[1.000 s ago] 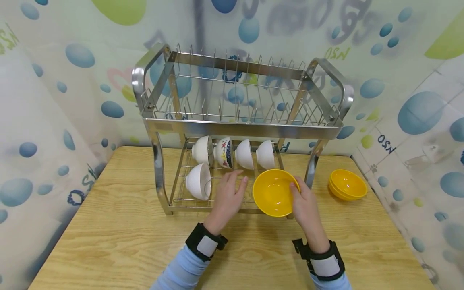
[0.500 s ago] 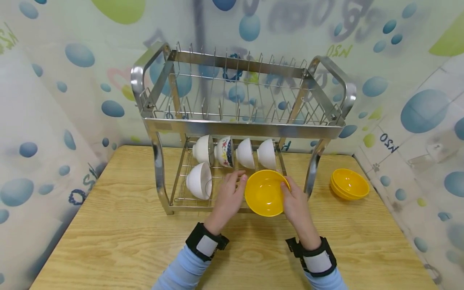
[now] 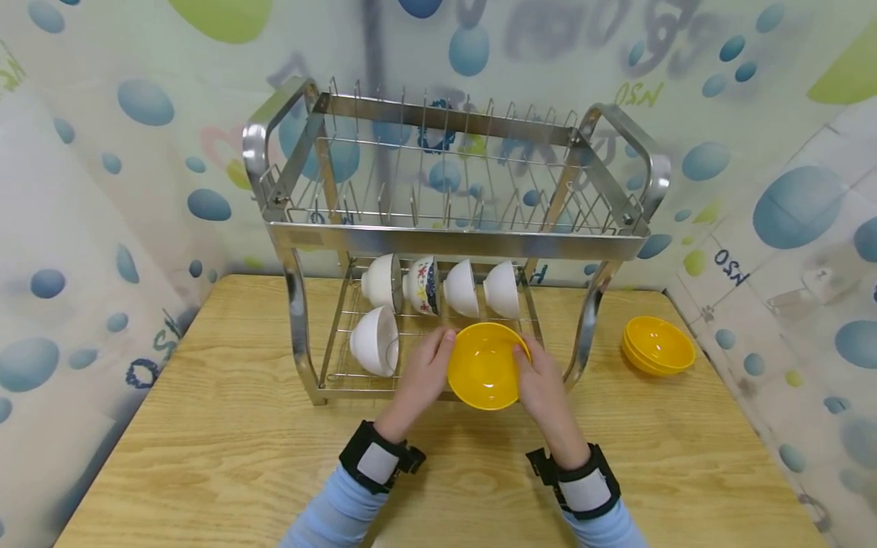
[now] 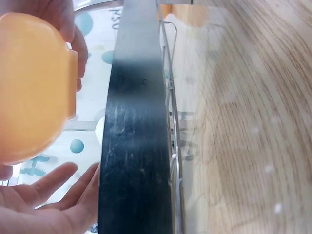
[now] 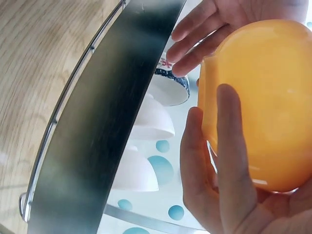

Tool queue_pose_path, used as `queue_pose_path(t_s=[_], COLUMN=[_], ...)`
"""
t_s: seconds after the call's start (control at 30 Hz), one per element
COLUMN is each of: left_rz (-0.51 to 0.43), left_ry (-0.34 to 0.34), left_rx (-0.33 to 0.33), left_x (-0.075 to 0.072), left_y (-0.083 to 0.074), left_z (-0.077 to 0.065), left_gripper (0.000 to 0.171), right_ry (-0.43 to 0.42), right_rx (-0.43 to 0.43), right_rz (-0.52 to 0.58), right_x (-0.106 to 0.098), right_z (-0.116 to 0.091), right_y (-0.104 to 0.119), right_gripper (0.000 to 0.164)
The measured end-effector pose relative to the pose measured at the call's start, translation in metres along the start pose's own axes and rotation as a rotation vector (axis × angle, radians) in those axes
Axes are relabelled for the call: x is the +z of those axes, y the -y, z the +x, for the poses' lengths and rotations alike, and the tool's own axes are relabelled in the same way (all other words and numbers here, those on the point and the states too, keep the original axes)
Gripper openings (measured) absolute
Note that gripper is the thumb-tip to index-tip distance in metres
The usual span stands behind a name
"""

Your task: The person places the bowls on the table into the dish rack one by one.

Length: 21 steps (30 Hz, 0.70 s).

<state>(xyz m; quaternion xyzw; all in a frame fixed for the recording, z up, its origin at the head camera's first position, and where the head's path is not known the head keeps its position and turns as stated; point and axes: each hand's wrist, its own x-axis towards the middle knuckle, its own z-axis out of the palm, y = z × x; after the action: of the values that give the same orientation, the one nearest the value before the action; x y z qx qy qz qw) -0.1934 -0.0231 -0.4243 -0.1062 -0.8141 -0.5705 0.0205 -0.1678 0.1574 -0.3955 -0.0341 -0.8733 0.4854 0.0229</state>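
Your 2 hands are now bracketing the yellow bowl at the front of the dish rack's lower tier, and that is what has been changing over the last second: you have been carrying the bowl leftward and a little deeper, from in front of the rack's right leg toward the open middle of the wire shelf, while your left hand has been closing the gap until its fingertips are meeting the bowl's left rim. I judge this as the bowl nearing a slot on the lower tier. Your right hand is clamped on the right rim, thumb over the edge and fingers curled under the outer wall, as the right wrist view confirms; your left hand is lying with fingers straight and relaxed against the bowl, steadying rather than gripping. The bowl is tilting so its mouth is facing up and back toward you, its base pointing toward the rack; being round, it has no real long axis, only the rim-to-base axis leaning forward. Just left of it, 1 white bowl is standing on edge in the front row. Behind, 3 white bowls and 1 patterned bowl are lining the back row. Off to the right, stacked yellow bowls are waiting on the wooden table.
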Motion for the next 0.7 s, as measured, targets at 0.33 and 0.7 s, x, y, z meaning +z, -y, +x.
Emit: queue_pose_path(t_s=[0.33, 0.7], left_rz=[-0.122, -0.282], left_ry=[0.096, 0.185], left_rx=[-0.099, -0.189], left_x=[-0.010, -0.019], left_y=[-0.002, 0.000], left_z=[-0.001, 0.001], left_gripper=[0.055, 0.059], right_ry=[0.004, -0.011], right_rx=[-0.008, -0.018], right_rz=[0.024, 0.007], right_x=[0.010, 0.018], right_z=[0.002, 0.005], right_y=[0.005, 0.012], right_gripper=[0.034, 0.032])
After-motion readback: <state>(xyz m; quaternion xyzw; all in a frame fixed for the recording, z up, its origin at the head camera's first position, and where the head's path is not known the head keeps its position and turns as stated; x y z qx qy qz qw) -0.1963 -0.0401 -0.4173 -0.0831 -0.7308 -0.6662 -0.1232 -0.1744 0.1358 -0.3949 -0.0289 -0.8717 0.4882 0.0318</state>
